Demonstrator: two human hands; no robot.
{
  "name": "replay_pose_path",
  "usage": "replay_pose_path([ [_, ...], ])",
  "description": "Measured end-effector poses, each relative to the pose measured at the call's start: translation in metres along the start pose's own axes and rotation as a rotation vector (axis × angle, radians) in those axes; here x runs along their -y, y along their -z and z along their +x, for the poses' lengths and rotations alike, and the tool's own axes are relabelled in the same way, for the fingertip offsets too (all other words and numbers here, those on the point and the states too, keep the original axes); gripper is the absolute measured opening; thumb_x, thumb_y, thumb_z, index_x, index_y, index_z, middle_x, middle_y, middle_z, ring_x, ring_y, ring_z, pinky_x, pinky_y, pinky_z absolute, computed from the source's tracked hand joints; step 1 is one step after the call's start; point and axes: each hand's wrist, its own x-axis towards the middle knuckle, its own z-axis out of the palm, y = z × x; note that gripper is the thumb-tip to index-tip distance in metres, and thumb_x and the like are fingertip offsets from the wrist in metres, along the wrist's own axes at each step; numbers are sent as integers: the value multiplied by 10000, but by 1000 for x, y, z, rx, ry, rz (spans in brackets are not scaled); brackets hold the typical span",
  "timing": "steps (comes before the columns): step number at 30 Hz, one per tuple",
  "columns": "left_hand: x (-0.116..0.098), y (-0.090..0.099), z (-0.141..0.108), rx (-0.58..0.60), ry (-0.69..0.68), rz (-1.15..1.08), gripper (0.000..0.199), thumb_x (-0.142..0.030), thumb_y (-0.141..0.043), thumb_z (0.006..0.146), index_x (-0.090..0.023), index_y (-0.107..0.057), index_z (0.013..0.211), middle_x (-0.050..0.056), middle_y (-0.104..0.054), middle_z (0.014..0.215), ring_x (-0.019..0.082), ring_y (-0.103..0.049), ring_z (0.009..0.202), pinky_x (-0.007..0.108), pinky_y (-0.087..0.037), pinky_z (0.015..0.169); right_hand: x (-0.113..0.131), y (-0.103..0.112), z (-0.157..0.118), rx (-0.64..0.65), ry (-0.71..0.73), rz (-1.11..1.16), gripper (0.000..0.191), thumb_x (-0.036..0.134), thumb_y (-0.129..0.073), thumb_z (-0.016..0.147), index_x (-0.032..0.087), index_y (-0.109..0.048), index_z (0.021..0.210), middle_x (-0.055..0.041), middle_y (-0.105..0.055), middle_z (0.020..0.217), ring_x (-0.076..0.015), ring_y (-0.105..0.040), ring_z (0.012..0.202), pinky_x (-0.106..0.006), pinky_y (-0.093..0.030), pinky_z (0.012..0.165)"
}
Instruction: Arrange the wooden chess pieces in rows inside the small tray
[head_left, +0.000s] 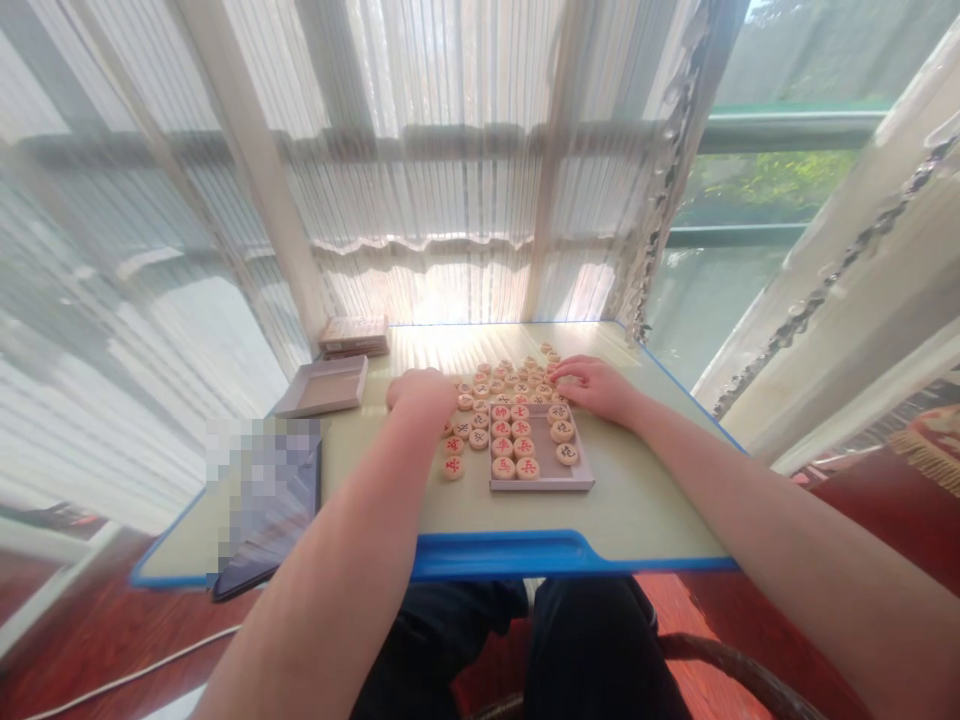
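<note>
Wooden Chinese chess pieces (pixel 480 439) with red or black characters lie in a loose cluster on the table. In front of them sits a shallow cardboard box (pixel 541 485). Red-marked pieces (pixel 503 468) fill two columns along the box's left side, and 3 black-marked pieces (pixel 567 454) lie along its right side. At the cluster's left edge is my left hand (pixel 424 388), back toward me, its fingers mostly hidden. My right hand (pixel 596 386) reaches in from the right with fingers stretched out and somewhat apart, at the pieces on the cluster's right edge.
The box's lid (pixel 324 386) lies at the left with its inside up, in front of a stack of flat boxes or books (pixel 354 335). A dark tablet-like device (pixel 281 510), partly blurred out, rests at the front left. Blue trim (pixel 502 553) edges the table; curtains hang behind.
</note>
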Motion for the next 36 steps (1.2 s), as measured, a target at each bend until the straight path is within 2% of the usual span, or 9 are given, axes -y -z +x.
replay_pose_path([
  [7,-6,3,-11,-84,-111,-17,334,-205,-562,750,-140,-651,1065,207,-629,1126,297,-620,999,343,-516,756,-2,1,-1,-5,13,41,199,236,-591,762,223,-720,913,-61,-641,1111,-205,-572,1065,-322,-497,845],
  [13,-7,-2,-5,-187,-204,-63,294,-149,-477,791,-114,-644,1031,174,-656,1058,245,-633,934,290,-502,735,-11,-4,2,-32,24,46,201,255,-585,776,212,-711,926,-79,-639,1068,-209,-589,990,-297,-512,743],
  [17,-9,-8,3,-247,-293,-148,281,-161,-480,781,-137,-666,990,139,-678,1015,239,-628,924,295,-491,765,-12,-5,3,-79,44,30,272,341,-536,833,210,-693,1012,-84,-631,1106,-219,-574,1024,-343,-489,848],
  [20,-7,-10,10,-268,-279,-332,285,-152,-510,727,-157,-695,943,109,-699,977,227,-630,914,283,-486,770,-8,-5,2,-120,58,-52,344,385,-516,849,214,-658,1111,-77,-611,1197,-248,-516,1125,-407,-406,987],
  [23,-2,-12,19,-226,-184,-650,290,-119,-511,681,-156,-714,885,83,-713,919,200,-643,861,254,-493,716,-5,-6,2,-132,55,-126,422,412,-485,865,212,-594,1221,-72,-577,1275,-268,-465,1189,-441,-344,1041],
  [28,5,-19,34,-91,-74,-1119,366,-38,-465,630,-136,-701,892,77,-706,971,158,-660,786,230,-512,654,-8,-7,4,-52,59,-133,366,404,-459,875,210,-658,1113,-78,-628,1194,-246,-520,1131,-409,-373,1008],
  [30,5,-21,35,-91,-74,-1134,378,-24,-454,621,-132,-697,890,83,-705,980,153,-661,788,228,-518,656,-12,-4,5,-74,36,-118,316,354,-475,858,200,-688,1036,-78,-656,1111,-227,-554,1070,-369,-402,970],
  [33,3,-22,31,-171,-123,-1076,374,-18,-449,615,-146,-697,863,71,-709,968,161,-651,874,239,-519,708,-19,2,6,-144,-83,-123,271,230,-525,775,175,-696,978,-75,-660,1038,-195,-589,944,-305,-444,874],
  [36,4,-19,25,-305,-199,-880,366,-23,-459,620,-160,-702,857,58,-708,956,176,-631,926,272,-503,792,-23,5,6,-82,-153,-144,277,197,-542,723,174,-700,950,-59,-660,959,-157,-593,778,-267,-457,758],
])
